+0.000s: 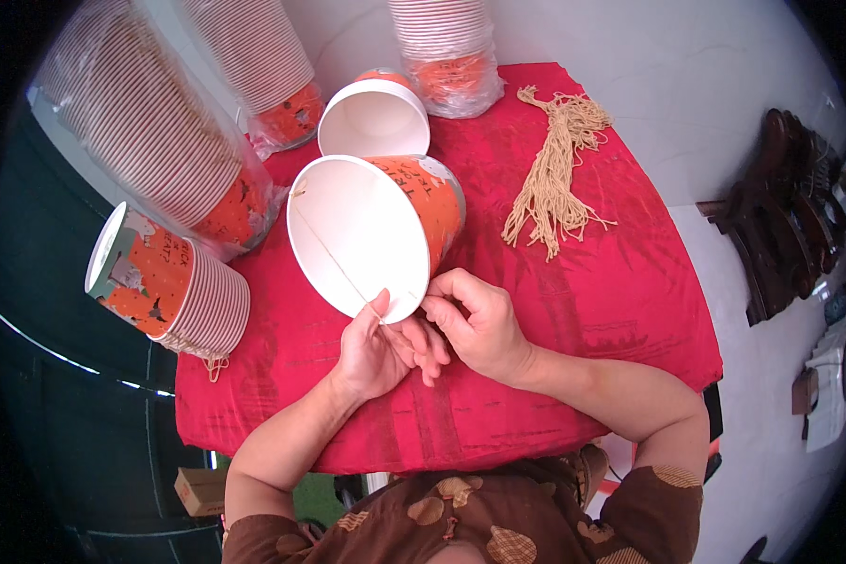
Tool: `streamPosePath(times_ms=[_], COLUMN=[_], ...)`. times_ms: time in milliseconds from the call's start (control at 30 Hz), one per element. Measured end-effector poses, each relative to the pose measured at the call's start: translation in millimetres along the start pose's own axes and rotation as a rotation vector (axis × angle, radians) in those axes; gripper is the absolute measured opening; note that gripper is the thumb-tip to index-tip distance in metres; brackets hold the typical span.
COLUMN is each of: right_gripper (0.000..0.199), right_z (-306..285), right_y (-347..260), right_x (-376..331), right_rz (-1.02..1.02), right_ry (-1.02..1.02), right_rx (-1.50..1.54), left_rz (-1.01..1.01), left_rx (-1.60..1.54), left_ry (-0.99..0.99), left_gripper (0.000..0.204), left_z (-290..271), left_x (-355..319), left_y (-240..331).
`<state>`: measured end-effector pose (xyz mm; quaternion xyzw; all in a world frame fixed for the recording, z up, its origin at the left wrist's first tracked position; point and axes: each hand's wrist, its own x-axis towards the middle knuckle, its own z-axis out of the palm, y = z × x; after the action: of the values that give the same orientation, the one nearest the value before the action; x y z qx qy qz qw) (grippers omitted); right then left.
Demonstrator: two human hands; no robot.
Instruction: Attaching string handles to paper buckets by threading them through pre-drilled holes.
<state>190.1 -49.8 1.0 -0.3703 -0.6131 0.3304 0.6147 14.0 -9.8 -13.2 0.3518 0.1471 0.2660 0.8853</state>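
Holding hand: the left hand (385,348) grasps the near rim of an orange bucket (385,230), thumb over the inside edge, other fingers loosely spread beneath.
Pinching hand: the right hand (482,322) has thumb and forefinger drawn together at the bucket's outer wall, just beside the rim; what, if anything, lies between the fingertips I cannot tell.
Bucket: tilted over the red tablecloth (630,301), its white mouth facing the person and a little left, its printed side to the right. Whether it rests on the cloth is unclear.
Cord: a thin tan cord (329,252) slants across the mouth from the rim's far left to the left thumb.
Bucket's feel: it looks like coated paperboard, so probably light, stiffest at the rim, easier to dent midway down the wall, and perhaps a little slippery inside.
Where to hold the bucket: the rim seems surest, thumb inside and fingers outside, with only gentle pressure.
Cord's feel: likely soft, limp and nearly weightless; best pinched close to its end.
Behind: a second bucket (371,122), mouth toward the person.
Left: a nested stack (211,291) lying tilted, tan cord ends below it; beyond it, tall stacks in clear plastic (150,122).
Far side: another wrapped stack (446,56).
Right: a loose bundle of tan cords (559,169) lying on the cloth.
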Motion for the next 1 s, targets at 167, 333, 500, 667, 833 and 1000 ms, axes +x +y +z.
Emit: streamPosePath(times_ms=[167,333,500,667,833,1000], right_gripper=[0.010,0.018,0.019,0.020,0.014,0.011], right_z=[-1,0,-3,0,-4,-7], right_y=[-6,0,-4,-3,10,16], right_x=[-1,1,4,6,9,13], right_rz=[0.329,0.310,0.340,0.517,0.525,0.528], right_ry=[-0.044,-0.029,-0.059,0.065,0.104,0.154], right_rx=[0.334,0.440,0.464,0.478,0.300,0.225], left_rz=[0.076,0.181,0.232,0.177,0.092,0.068], left_rx=[0.156,0.286,0.367,0.413,0.265,0.595], left_ry=[0.132,0.288,0.338,0.309,0.139,0.053], left_gripper=[0.066,0.056,0.055,0.054,0.049,0.047], left_z=[2,14,13,10,13,19], left_x=[1,4,2,1,0,-3], left_y=[-1,0,0,-1,-1,-4])
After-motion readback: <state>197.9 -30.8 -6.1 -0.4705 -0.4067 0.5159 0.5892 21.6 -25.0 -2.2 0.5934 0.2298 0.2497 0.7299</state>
